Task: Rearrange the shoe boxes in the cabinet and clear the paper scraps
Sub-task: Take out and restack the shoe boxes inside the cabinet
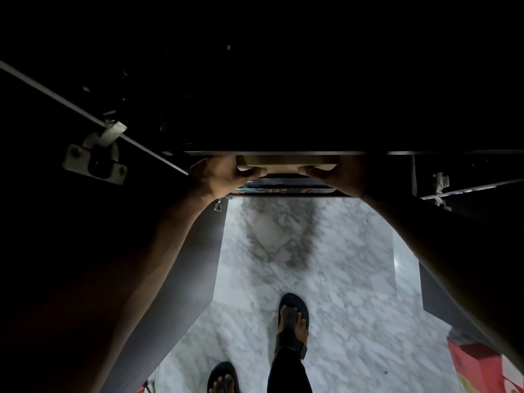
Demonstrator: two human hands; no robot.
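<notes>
A plain brown cardboard shoe box [286, 163] sits at the front edge of a dark cabinet shelf [283, 152], just under the shelf board. My left hand [221, 174] grips its left end, thumb along the front. My right hand [343, 174] grips its right end the same way. Below the box, the printed edge of another box [283, 190] shows on a lower shelf. The cabinet interior above is too dark to make out. No paper scraps are visible.
The left cabinet door [181, 265] stands open with a metal hinge [96, 157]; the right door [442, 296] is open too. A red shoe box [479, 364] lies on the marble floor [326, 279] at lower right. My sandalled feet [292, 321] stand below.
</notes>
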